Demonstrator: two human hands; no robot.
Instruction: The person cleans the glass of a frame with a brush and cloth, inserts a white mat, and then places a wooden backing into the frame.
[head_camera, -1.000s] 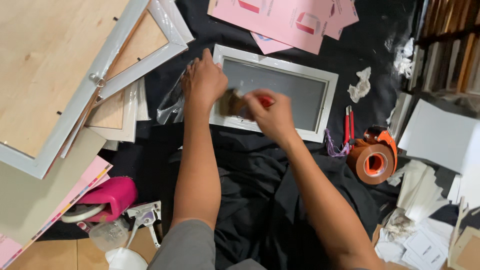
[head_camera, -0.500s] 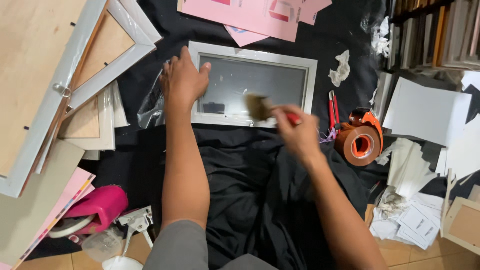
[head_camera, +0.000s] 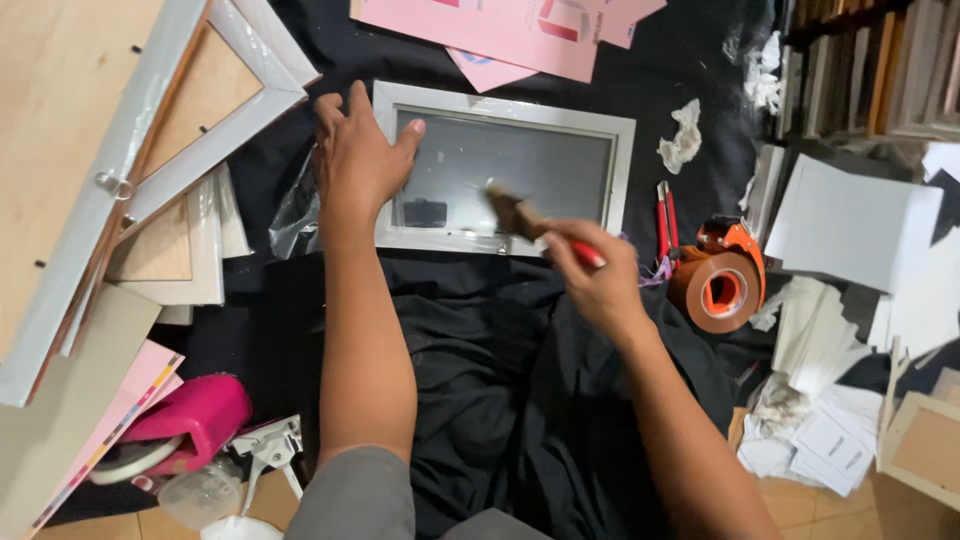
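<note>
From the camera on my head, I look down at a white picture frame (head_camera: 503, 172) lying flat on a black cloth (head_camera: 500, 380). The frame is my main spot, so I tell where everything is from it.

My left hand (head_camera: 358, 160) lies flat on the left end of the frame. My fingers are spread out and my thumb rests on the glass. I grip nothing with it. I think I press down so the frame does not slide.

My right hand (head_camera: 598, 275) is just below the frame's lower right edge. My fingers are curled tight around the red handle of a brush (head_camera: 525, 218). The hairy end pokes over the bottom edge of the glass, which looks like the way to sweep dust off it.

To the right of the frame lie red pliers (head_camera: 666, 220), and a bit farther right a tape roll in an orange holder (head_camera: 722, 282). Pink papers (head_camera: 510, 25) lie above the frame. To the left lean other frames (head_camera: 190, 120) with brown backs. Far down to the left sits a pink tool (head_camera: 190, 420).
</note>
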